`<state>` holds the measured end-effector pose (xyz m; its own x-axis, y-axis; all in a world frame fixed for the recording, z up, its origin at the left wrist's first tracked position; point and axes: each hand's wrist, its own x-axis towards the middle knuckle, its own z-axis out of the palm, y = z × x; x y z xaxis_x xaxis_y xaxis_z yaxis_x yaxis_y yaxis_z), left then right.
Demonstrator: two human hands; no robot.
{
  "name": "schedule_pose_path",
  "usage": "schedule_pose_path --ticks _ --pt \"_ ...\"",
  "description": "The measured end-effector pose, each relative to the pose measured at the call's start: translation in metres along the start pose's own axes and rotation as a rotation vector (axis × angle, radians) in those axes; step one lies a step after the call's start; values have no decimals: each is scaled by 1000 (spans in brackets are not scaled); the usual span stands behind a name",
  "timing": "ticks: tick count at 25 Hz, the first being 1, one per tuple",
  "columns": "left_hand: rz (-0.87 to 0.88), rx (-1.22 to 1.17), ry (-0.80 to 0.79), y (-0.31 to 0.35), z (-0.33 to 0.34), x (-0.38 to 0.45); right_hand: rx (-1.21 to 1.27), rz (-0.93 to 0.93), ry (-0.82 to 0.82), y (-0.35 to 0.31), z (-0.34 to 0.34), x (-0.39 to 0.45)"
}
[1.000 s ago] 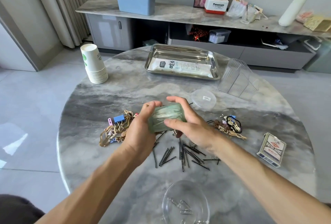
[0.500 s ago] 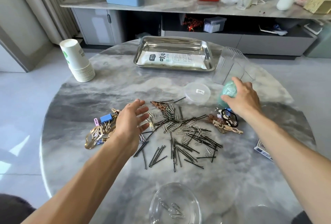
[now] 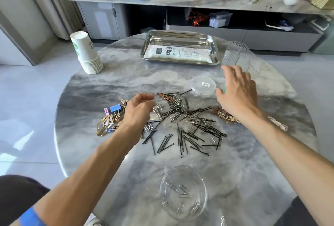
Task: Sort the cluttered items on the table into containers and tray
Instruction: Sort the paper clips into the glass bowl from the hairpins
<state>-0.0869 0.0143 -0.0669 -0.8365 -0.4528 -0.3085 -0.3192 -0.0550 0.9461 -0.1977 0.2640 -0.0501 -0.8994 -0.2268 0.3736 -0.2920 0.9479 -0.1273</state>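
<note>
A loose heap of silver paper clips and black hairpins (image 3: 189, 119) lies spread over the middle of the marble table (image 3: 126, 77). My left hand (image 3: 139, 110) hovers over the heap's left edge with its fingers loosely curled and nothing in them. My right hand (image 3: 236, 90) lies over a small green container (image 3: 224, 87) at the right, fingers stretched out; only a sliver of green shows. A clear bowl (image 3: 182, 193) with several paper clips stands near me. A steel tray (image 3: 180, 38) holding a white packet (image 3: 180, 54) stands at the far side.
Binder clips and rubber bands (image 3: 112, 117) lie left of my left hand. Brown clips (image 3: 224, 115) and a card pack (image 3: 278, 124) sit under my right forearm. A clear lid (image 3: 203, 84), stacked clear containers (image 3: 236, 54) and paper cups (image 3: 86, 54) stand around.
Both hands held the green container over the table's middle; the clips and pins now lie spilled there. My right hand carried the container to the right, and my left hand drew back.
</note>
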Motion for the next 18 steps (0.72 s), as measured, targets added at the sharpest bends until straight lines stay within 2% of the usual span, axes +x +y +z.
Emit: schedule_pose_path --ticks 3,6,8,11,15,18 --pt "32 84 -30 -8 -13 -7 66 2 -140 -4 2 -12" --pt "202 444 0 -15 -24 -13 233 -93 -220 -27 7 -25" --pt "261 569 55 -17 -29 -15 267 -180 -274 -55 19 -26" --pt "227 560 135 -19 -39 -11 237 -236 -271 -101 49 -15" --pt "109 464 198 -19 -49 3 149 -126 -286 -131 79 4" --pt "40 320 219 -10 -53 7 228 -146 -170 -128 77 4"
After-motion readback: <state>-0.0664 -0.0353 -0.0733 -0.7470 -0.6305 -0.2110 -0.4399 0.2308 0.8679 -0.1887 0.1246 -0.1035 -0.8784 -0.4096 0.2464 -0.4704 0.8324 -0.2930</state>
